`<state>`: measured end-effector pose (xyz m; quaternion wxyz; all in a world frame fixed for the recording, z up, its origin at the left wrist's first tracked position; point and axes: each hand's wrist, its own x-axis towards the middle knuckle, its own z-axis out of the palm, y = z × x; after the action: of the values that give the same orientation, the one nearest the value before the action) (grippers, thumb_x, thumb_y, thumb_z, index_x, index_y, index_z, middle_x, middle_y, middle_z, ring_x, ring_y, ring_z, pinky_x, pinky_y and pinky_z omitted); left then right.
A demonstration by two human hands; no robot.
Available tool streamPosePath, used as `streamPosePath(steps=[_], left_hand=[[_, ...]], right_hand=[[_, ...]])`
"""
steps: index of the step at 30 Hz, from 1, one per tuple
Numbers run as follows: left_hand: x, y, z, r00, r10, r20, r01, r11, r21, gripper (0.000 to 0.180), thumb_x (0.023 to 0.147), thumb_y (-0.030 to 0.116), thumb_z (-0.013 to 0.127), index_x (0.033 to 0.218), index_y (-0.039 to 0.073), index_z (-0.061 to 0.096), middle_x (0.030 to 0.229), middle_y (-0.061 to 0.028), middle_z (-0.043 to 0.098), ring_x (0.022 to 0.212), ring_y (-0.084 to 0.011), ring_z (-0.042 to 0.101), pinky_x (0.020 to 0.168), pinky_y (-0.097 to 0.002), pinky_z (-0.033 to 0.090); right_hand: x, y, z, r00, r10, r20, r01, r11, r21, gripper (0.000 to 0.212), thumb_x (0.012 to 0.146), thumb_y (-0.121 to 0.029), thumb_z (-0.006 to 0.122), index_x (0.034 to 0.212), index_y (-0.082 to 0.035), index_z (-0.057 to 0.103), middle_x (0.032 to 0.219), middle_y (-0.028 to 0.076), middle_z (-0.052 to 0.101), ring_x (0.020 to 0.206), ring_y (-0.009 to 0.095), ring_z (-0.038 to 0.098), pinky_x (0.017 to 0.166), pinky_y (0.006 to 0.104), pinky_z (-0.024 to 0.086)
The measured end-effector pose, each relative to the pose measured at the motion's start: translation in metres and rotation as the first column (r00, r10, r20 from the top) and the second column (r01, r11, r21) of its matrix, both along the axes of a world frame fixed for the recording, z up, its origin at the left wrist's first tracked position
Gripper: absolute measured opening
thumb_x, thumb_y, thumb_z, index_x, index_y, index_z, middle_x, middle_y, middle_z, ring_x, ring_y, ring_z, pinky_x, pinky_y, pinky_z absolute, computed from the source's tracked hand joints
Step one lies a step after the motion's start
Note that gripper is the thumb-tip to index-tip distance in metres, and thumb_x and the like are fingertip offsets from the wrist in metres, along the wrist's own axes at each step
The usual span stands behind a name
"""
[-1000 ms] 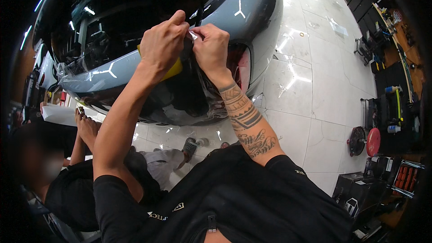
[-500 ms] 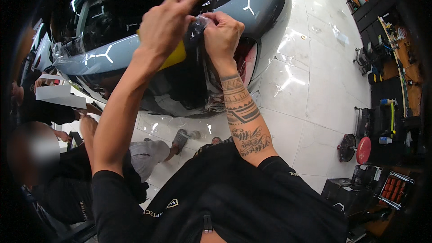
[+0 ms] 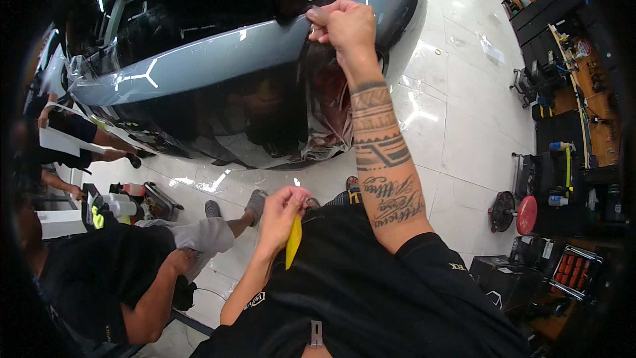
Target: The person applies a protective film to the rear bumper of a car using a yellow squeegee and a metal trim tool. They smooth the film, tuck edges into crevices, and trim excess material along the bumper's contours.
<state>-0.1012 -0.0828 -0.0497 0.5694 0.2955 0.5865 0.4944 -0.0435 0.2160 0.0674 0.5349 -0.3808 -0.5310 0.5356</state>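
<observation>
A grey car (image 3: pixel 218 53) with a glossy body stands in front of me. Clear plastic film (image 3: pixel 329 139) hangs wrinkled over its right corner, by the reddish light. My right hand (image 3: pixel 350 26), its forearm tattooed, is raised at this corner, with thumb and fingers pinched on the film's upper edge. Low and close to my chest, my left hand (image 3: pixel 277 220) grips a yellow squeegee (image 3: pixel 292 246), its blade pointing down. The car's dark panel lies beyond the left hand, apart from it.
At my left sits a person in a black shirt (image 3: pixel 99 272) and grey shorts; another person stands behind. Bottles (image 3: pixel 122 204) stand near them. Along the right are a round red stool (image 3: pixel 527 215), black carts and a workbench (image 3: pixel 599 93). The floor (image 3: pixel 424 219) is pale tile.
My left hand has dropped from the car's corner to near my chest, with the yellow squeegee. The right hand has shifted slightly up and right. The seated person has leaned lower.
</observation>
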Motion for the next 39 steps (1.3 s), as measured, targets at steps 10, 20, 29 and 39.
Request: streamPosePath(steps=[10,20,29,39], left_hand=[[-0.037,-0.049,-0.013,0.814,-0.484,0.322,0.394,0.867,0.307,0.094,0.071,0.067,0.072,0.135,0.007,0.037,0.136,-0.0106,0.034,0.138,-0.0297,0.032,0.113,-0.0397,0.022],[-0.09,-0.057,-0.067,0.615,0.241,0.751,-0.368,0.93,0.003,0.038,0.085,0.027,0.075,0.112,0.01,0.055,0.103,-0.008,0.062,0.103,-0.032,0.064,0.09,-0.0498,0.054],[-0.12,0.117,0.173,-0.109,0.449,-0.887,0.707,0.662,0.248,0.035,0.071,0.004,0.069,0.105,0.006,0.067,0.103,-0.0089,0.067,0.099,-0.0293,0.065,0.083,-0.0387,0.053],[-0.083,0.171,0.164,-0.365,0.412,-0.835,0.663,0.744,0.077,0.036,0.073,0.007,0.07,0.108,0.007,0.07,0.104,-0.0055,0.07,0.088,-0.02,0.066,0.067,-0.029,0.049]], right_hand=[[0.018,0.009,0.018,0.978,0.193,0.081,-0.182,0.975,-0.125,0.012,0.084,-0.008,0.073,0.081,0.001,0.066,0.069,0.01,0.068,0.056,0.017,0.068,0.047,0.0185,0.045],[0.017,0.012,0.012,0.971,0.218,0.1,-0.211,0.975,-0.074,0.013,0.085,-0.009,0.072,0.083,0.003,0.067,0.071,0.011,0.069,0.057,0.016,0.069,0.045,0.0175,0.045],[0.018,0.016,0.011,0.973,0.211,0.091,-0.208,0.977,-0.04,0.012,0.086,-0.007,0.07,0.083,0.004,0.068,0.07,0.012,0.069,0.054,0.016,0.069,0.046,0.0195,0.05],[0.018,0.012,0.01,0.981,0.183,0.063,-0.18,0.983,-0.044,0.015,0.086,-0.006,0.068,0.078,0.006,0.069,0.064,0.013,0.068,0.052,0.016,0.067,0.048,0.0251,0.054]])
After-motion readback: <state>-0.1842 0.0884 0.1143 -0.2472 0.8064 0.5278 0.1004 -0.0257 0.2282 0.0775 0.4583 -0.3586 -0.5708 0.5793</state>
